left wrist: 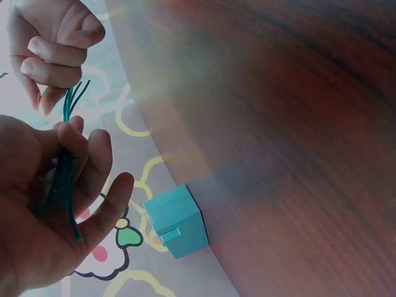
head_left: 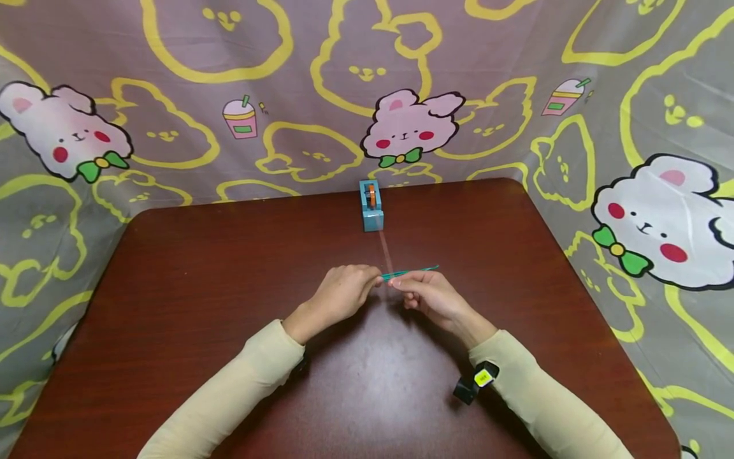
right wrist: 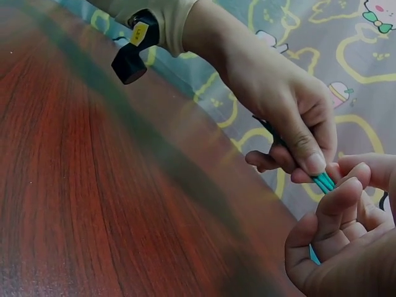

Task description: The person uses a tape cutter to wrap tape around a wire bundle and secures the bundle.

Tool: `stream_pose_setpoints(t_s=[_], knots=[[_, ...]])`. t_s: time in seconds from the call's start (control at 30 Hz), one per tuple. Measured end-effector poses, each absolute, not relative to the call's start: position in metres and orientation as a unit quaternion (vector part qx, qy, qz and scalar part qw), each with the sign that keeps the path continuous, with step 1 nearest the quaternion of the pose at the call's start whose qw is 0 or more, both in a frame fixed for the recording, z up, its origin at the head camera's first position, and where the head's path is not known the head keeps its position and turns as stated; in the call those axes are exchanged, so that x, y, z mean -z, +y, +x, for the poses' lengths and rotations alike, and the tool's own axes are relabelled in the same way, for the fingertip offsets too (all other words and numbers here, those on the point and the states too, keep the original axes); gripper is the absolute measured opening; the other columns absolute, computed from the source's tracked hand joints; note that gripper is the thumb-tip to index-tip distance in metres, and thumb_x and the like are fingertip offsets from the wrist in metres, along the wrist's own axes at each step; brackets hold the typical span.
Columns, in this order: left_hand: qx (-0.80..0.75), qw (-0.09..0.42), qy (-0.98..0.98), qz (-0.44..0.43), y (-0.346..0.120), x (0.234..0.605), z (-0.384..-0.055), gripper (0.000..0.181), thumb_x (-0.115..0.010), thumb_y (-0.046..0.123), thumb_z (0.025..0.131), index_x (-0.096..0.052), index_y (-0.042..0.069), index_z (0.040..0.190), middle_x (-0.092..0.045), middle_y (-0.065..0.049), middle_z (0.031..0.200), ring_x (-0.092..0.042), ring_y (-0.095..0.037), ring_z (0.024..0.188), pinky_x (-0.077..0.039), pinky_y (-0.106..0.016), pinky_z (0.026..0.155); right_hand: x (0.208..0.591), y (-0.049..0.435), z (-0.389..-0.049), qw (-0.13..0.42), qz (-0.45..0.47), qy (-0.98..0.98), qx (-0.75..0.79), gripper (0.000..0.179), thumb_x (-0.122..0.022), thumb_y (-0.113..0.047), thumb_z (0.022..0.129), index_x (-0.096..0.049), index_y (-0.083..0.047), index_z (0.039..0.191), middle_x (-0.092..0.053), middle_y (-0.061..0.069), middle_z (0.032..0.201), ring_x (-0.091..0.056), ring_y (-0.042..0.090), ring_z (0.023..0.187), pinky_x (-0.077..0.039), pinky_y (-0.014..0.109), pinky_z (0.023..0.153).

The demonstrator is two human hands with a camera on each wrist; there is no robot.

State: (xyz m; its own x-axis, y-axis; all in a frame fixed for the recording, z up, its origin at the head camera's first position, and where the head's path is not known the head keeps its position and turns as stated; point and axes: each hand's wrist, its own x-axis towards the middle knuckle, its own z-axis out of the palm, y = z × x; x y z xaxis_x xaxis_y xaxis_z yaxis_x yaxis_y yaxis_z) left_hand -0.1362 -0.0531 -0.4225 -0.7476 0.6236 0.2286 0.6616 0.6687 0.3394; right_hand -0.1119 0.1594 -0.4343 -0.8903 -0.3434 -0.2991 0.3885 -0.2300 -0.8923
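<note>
A bundle of thin green strands spans the two hands above the table. Its near part lies along the palm of my left hand, pinched between thumb and fingers. My right hand pinches the bundle close beside the left fingertips, and loose ends stick out past it. From the blue tape dispenser, a strip of clear tape runs out to the bundle and meets it where the hands come together. The tape's end is hidden at the fingers. In the left wrist view, splayed strand ends show between the hands.
The dispenser, with its orange roll core, stands at the far edge of a dark red wooden table. Cloth with rabbit drawings hangs behind and at both sides. A black wrist strap device hangs at the right sleeve.
</note>
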Motion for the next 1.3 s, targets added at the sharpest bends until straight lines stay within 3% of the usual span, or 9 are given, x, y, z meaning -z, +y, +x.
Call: stream_pose_setpoints(t_s=[0.53,0.8,0.93,1.1,1.3], knots=[[0.255,0.032,-0.911,-0.323,-0.052,0.425,-0.134,0.016,-0.062,0.021,0.102,-0.073,0.016,0.092,-0.055,0.011,0.069,-0.051,-0.008,0.061,-0.047,-0.033,0.056,0.438,0.155,-0.110,0.207,0.016,0.608,0.766,0.012,-0.066,-0.003,0.095,-0.077,-0.006,0.091,-0.056,-0.001,0.061,-0.048,0.008,0.050,-0.044,0.022,0.056],[0.294,-0.011,-0.909,-0.294,-0.051,0.425,-0.136,0.020,-0.059,0.021,0.104,-0.073,0.013,0.093,-0.053,0.010,0.062,-0.049,-0.005,0.056,-0.043,-0.029,0.056,0.441,0.154,-0.108,0.187,0.016,0.616,0.765,0.012,-0.066,-0.004,0.096,-0.077,-0.007,0.091,-0.058,0.002,0.062,-0.050,0.009,0.050,-0.045,0.022,0.052],[0.322,-0.045,-0.901,-0.288,-0.052,0.422,-0.138,0.021,-0.057,0.021,0.104,-0.073,0.011,0.095,-0.053,0.009,0.063,-0.050,-0.005,0.051,-0.042,-0.028,0.055,0.443,0.153,-0.109,0.185,0.022,0.623,0.759,0.011,-0.066,-0.005,0.096,-0.076,0.000,0.097,-0.058,0.002,0.062,-0.050,0.009,0.050,-0.045,0.022,0.051],[0.349,-0.083,-0.889,-0.286,-0.055,0.420,-0.140,0.022,-0.056,0.021,0.105,-0.073,0.009,0.097,-0.055,0.004,0.065,-0.052,-0.007,0.049,-0.043,-0.026,0.053,0.445,0.152,-0.111,0.185,0.021,0.641,0.745,0.028,-0.067,-0.006,0.096,-0.065,0.019,0.108,-0.057,0.000,0.060,-0.049,0.010,0.048,-0.045,0.022,0.051],[0.367,-0.105,-0.876,-0.295,-0.057,0.421,-0.144,0.023,-0.056,0.020,0.105,-0.073,0.007,0.097,-0.059,-0.003,0.068,-0.053,-0.008,0.051,-0.044,-0.026,0.053,0.448,0.149,-0.116,0.182,0.019,0.641,0.745,0.032,-0.069,-0.006,0.094,-0.062,0.023,0.103,-0.056,0.000,0.057,-0.050,0.010,0.047,-0.044,0.021,0.050]])
